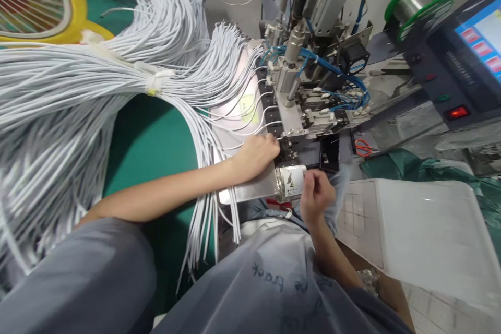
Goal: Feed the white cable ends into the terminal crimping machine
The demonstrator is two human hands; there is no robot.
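Observation:
My left hand [258,155] is closed at the near end of the machine's dark cable holders [274,115], its fingertips curled down; what it grips is hidden. My right hand [316,194] has its fingers curled together just right of a small box with a white printed label [293,181]; what it holds, if anything, is too small to name. Several white cables run from a tied bundle [156,82] over the metal plate [230,141] into the holders. Loose cable ends hang beside my left wrist over the plate's near edge.
The machine with cylinders and blue tubes [289,78] stands ahead. A wire spool [410,8] and a control screen [481,42] are at the right, above orange scissors [363,147] and a white tray [430,219]. A yellow racket [80,5] lies far left on the green table [152,130].

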